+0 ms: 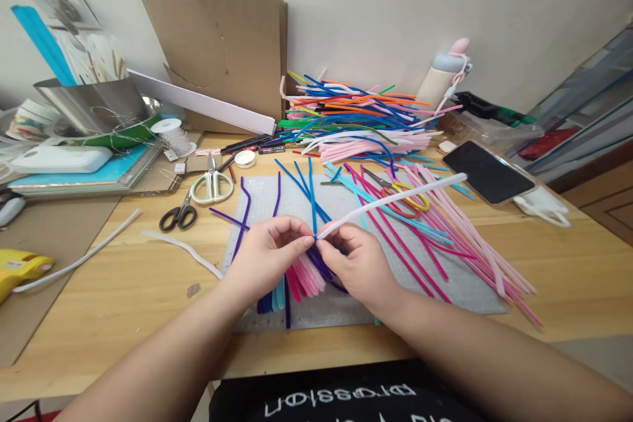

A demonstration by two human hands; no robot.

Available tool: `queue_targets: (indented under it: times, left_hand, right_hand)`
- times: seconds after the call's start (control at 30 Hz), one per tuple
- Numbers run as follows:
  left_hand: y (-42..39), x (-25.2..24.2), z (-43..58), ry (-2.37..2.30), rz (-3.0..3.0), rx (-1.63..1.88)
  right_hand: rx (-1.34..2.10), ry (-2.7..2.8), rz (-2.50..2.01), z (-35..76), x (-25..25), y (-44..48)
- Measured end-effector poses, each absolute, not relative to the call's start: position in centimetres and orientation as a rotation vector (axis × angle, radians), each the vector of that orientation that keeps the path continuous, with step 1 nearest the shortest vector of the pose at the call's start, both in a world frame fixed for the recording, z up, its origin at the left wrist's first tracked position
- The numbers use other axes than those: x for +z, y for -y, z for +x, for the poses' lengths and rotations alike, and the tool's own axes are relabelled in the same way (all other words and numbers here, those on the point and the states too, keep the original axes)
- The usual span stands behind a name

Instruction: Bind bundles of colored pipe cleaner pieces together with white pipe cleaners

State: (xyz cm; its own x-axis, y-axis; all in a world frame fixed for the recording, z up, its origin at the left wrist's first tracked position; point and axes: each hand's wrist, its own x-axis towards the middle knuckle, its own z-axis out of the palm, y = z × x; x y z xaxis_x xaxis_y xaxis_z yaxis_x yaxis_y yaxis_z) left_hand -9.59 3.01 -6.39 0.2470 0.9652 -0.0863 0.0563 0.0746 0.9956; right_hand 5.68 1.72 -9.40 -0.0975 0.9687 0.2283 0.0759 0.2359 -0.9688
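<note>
White pipe cleaner (395, 199), long, slanting up-right, near end at folded bundle (304, 277)

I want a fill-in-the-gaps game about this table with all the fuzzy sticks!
1. The left hand and right hand pinch one long ____ pipe cleaner.
2. The grey cutting mat lies on a ____ table.
3. The scissors nearest the yellow glue gun have ____ handles.
4. The dark smartphone lies on the person's ____ side.
Missing words: white, wooden, black, right.
</note>
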Motion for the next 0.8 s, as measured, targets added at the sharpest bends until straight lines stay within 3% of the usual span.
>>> queue_targets:
  times: [0.23,0.6,0.8]
  left_hand:
    - [-2.7,-6.1,-9.6,-1.061,1.312,0.953]
    - [-1.9,-5.8,-9.8,-1.009,1.944,1.002]
    - [-2.8,-6.0,-10.0,-1.083,1.349,0.93]
  right_hand:
    - [0.859,1.51,-1.091,5.9,-9.0,-1.7]
    - [1.003,1.445,-1.11,5.9,-9.0,-1.6]
    - [1.07,1.461,-1.002,6.0,-9.2,-1.7]
